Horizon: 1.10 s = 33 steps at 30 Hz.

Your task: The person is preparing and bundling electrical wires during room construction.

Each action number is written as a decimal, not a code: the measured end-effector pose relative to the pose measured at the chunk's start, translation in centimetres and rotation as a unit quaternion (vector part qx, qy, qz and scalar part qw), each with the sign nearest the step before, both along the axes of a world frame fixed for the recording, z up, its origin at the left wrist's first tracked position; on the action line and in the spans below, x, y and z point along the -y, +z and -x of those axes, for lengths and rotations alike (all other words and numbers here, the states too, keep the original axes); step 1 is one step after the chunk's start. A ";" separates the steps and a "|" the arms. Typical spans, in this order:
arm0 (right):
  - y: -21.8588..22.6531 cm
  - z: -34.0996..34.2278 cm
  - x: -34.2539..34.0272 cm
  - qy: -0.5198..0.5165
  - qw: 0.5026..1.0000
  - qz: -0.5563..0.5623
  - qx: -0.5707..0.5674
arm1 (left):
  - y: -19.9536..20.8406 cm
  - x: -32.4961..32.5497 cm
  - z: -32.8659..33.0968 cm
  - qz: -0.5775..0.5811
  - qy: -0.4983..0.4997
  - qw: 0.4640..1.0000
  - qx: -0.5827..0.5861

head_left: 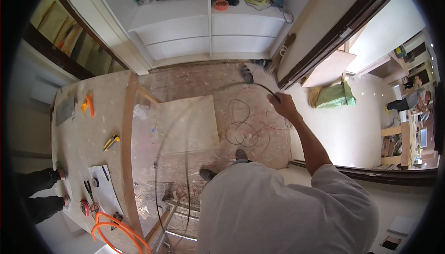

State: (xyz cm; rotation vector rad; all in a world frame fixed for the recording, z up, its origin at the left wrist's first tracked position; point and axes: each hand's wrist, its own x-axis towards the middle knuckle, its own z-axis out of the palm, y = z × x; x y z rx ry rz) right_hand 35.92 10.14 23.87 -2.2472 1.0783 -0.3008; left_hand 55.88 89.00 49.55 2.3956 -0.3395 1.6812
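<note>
My right arm reaches out to the right, and my right hand (283, 106) is closed around a black cable (265, 88). From that hand the cable runs toward the shelf unit. A blurred dark stretch seems to sweep left across the floor and down; whether it is one length I cannot tell. Beneath and left of the hand, a thin loose wire (241, 136) lies in loops on the floor. My left hand is out of view. The light grey shirt covers the lower middle, and my shoes stand on the dusty floor.
A wooden bench (104, 129) on the left carries cutters, tape and an orange hose (116, 228). Another person's legs (44, 194) are beside it. A board (187, 124) lies on the floor. White shelves (178, 36) stand ahead; a doorway opens right, with a green sack (336, 95).
</note>
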 end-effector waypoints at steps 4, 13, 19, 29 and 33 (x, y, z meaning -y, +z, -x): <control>6.0 -6.0 -4.0 0.189 0.981 0.023 0.039 | -13.4 11.4 5.1 0.070 -0.147 0.920 -0.356; 5.2 -8.2 -23.9 0.581 0.808 -0.072 -0.066 | -14.6 29.6 7.8 -0.006 -0.318 0.806 -0.499; 3.6 -7.9 -25.8 0.648 0.758 -0.035 -0.066 | -22.4 30.9 11.0 0.053 -0.416 0.675 -0.608; -16.1 1.0 -8.9 0.486 0.831 0.054 -0.264 | -20.8 2.6 15.3 0.256 -0.035 0.864 -0.432; -15.7 3.7 -4.8 0.432 0.850 0.061 -0.296 | -19.9 -0.3 16.6 0.255 0.051 0.869 -0.422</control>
